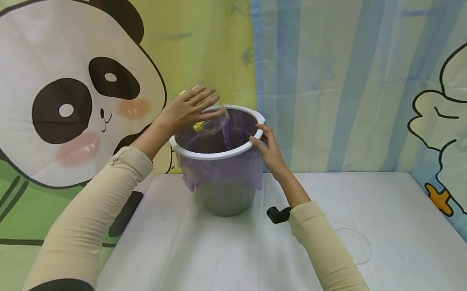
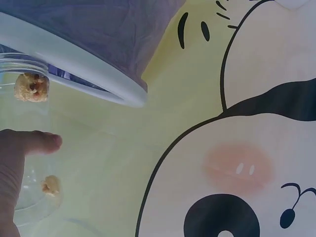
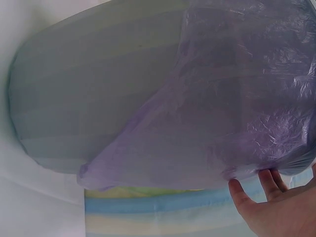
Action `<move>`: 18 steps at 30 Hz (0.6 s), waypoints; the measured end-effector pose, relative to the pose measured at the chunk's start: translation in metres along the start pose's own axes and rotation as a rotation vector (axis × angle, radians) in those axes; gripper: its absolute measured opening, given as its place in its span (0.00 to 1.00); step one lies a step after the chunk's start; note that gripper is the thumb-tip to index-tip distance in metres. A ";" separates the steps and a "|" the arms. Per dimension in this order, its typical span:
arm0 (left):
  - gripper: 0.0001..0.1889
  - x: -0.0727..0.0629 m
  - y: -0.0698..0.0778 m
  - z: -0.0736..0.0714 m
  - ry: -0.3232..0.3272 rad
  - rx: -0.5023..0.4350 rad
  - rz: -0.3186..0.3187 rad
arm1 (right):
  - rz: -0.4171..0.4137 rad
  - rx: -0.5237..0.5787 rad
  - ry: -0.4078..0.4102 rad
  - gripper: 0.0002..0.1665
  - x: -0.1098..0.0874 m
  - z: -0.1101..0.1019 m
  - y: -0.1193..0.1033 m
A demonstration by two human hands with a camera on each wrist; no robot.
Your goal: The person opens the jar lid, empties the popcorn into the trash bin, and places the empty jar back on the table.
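My left hand (image 1: 189, 110) holds a clear plastic jar (image 1: 217, 124), tipped with its mouth over the trash can. In the left wrist view, crumbly yellowish food pieces (image 2: 32, 88) are inside the jar (image 2: 37, 116); one is by the mouth, another near the base. The grey trash can (image 1: 226, 198) stands upright, with a white rim ring (image 1: 215, 156) and a purple trash bag (image 1: 223, 173) lining it and hanging over the outside. At the can's right side my right hand (image 1: 270, 153) grips the rim, its fingertips against the bag in the right wrist view.
The can stands on a white-covered table (image 1: 220, 259) near its back edge. Behind hang a printed panda curtain (image 1: 72, 41) and a blue-striped curtain (image 1: 323, 79). A black piece (image 1: 278, 215) sticks out by the right sleeve cuff.
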State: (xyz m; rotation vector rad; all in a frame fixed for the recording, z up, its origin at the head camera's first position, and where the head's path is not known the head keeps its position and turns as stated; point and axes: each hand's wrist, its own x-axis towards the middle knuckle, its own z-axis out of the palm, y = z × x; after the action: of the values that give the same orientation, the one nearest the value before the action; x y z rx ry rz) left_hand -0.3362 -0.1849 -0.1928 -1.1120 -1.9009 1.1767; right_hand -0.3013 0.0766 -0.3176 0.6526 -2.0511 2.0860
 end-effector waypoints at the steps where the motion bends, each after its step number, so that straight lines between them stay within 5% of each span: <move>1: 0.52 0.000 0.000 0.000 0.002 0.009 0.005 | -0.001 0.001 0.000 0.31 0.000 0.000 0.000; 12: 0.53 0.000 0.003 -0.002 -0.060 0.040 0.037 | -0.011 0.020 0.003 0.31 0.000 0.001 -0.001; 18: 0.55 -0.001 0.008 0.002 -0.064 0.030 -0.009 | 0.000 0.011 0.001 0.30 -0.001 0.000 -0.001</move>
State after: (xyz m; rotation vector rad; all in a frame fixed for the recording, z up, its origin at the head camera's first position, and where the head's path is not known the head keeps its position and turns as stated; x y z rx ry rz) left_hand -0.3348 -0.1847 -0.2011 -1.0606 -1.9279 1.2449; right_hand -0.3001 0.0766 -0.3174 0.6532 -2.0407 2.0983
